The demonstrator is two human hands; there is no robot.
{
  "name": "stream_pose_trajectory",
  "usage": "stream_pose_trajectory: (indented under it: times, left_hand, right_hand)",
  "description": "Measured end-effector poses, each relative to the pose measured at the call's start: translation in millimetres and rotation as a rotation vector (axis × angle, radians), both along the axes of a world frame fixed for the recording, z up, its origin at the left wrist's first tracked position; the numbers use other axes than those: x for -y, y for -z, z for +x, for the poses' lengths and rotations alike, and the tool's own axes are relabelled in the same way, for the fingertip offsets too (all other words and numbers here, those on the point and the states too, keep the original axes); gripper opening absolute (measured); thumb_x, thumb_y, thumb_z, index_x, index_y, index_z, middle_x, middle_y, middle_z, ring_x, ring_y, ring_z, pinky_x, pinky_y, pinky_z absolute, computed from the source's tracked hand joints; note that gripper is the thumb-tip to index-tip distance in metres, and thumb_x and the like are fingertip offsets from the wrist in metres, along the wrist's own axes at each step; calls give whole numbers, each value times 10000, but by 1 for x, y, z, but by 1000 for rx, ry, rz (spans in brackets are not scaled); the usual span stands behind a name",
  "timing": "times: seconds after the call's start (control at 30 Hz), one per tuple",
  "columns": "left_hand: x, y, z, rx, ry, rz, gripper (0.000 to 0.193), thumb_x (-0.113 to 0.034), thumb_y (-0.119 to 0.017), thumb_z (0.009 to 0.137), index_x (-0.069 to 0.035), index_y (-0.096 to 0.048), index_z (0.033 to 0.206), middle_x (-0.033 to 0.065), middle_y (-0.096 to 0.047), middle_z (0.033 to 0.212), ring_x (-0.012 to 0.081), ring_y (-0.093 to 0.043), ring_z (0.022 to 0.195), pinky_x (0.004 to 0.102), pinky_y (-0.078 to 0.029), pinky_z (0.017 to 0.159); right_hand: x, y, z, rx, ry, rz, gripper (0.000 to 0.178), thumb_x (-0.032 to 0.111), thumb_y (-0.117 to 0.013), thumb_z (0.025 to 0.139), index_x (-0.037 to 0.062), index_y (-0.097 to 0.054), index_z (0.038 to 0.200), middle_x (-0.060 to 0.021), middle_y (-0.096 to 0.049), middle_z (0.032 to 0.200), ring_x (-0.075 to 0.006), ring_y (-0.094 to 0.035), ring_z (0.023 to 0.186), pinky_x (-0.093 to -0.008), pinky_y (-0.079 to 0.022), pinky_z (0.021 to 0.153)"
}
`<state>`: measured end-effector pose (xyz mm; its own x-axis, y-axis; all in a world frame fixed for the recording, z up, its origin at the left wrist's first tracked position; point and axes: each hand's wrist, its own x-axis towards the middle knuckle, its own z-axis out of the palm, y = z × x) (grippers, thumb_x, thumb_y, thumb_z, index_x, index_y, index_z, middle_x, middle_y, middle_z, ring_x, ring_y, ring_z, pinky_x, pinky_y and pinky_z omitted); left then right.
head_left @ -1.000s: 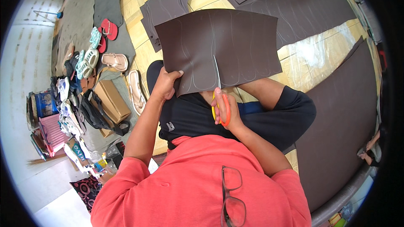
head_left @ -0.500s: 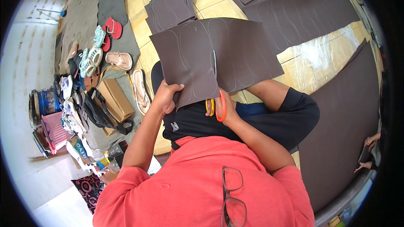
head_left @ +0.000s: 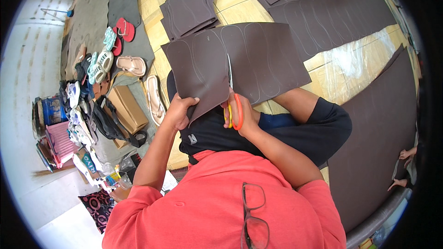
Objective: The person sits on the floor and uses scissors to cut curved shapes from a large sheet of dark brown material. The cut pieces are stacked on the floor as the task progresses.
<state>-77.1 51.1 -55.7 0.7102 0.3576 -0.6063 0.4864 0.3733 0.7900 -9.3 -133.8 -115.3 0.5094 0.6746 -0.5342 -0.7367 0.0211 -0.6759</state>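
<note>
A dark brown sheet [head_left: 203,64] with pale sole-shaped outlines spreads over my lap. My left hand [head_left: 181,110] pinches its near left corner, thumb on top. In my right hand [head_left: 245,115] are scissors [head_left: 238,113] with one orange and one yellow handle loop. Their blades point away from me and sit in a cut that runs in from the sheet's near edge, beside an outline. The part of the sheet left of the cut bends up slightly at my left hand. The lower blade is hidden under the sheet.
Cut brown pieces [head_left: 189,9] lie stacked on the tiled floor beyond. Larger marked sheets [head_left: 332,23] lie at the far right, near clear plastic film [head_left: 350,60]. Sandals [head_left: 156,99], shoes and a cardboard box [head_left: 127,110] crowd the left. Another person's hands [head_left: 401,168] show at the right edge.
My right hand and the scissors have shifted a little left and farther from me along the sheet. The flap held by my left hand bends more.
</note>
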Motion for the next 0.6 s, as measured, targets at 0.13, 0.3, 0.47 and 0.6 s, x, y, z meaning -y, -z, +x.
stream_pose_trajectory:
  times: [0.13, 0.3, 0.47, 0.6]
  left_hand:
    - [3, -12, 3, -75, 21, -52, 365, 21, -583, 796, 31, -526, 1157, 126, -629, 969, 214, -639, 788, 328, -526, 611]
    - [0, -7, 2, -44, -8, -98, 269, -7, -596, 790, 39, -539, 1049, 135, -614, 800, 184, -571, 522, 288, -429, 391]
    - [-4, -6, 0, -75, 4, -122, 228, -17, -592, 782, 65, -551, 991, 153, -617, 763, 173, -536, 470, 268, -402, 368]
    - [-5, -7, -1, -81, 5, -106, 223, -33, -589, 783, 66, -559, 980, 154, -616, 771, 168, -527, 463, 265, -397, 364]
  right_hand:
    - [-15, -10, 11, 54, 123, -100, 655, 605, -396, 951, -26, -533, 841, -70, -483, 579, -152, -476, 368, -281, -450, 332]
    - [-6, -18, 18, 59, 56, -66, 658, 616, -405, 945, -19, -528, 818, -58, -466, 564, -150, -479, 396, -289, -456, 352]
    - [-12, -5, 26, 86, 95, -9, 652, 616, -416, 941, -6, -514, 772, -47, -440, 531, -147, -466, 388, -284, -437, 348]
    - [-8, 1, 35, 59, 50, 55, 645, 605, -423, 944, -9, -510, 765, -39, -423, 519, -142, -448, 384, -277, -411, 343]
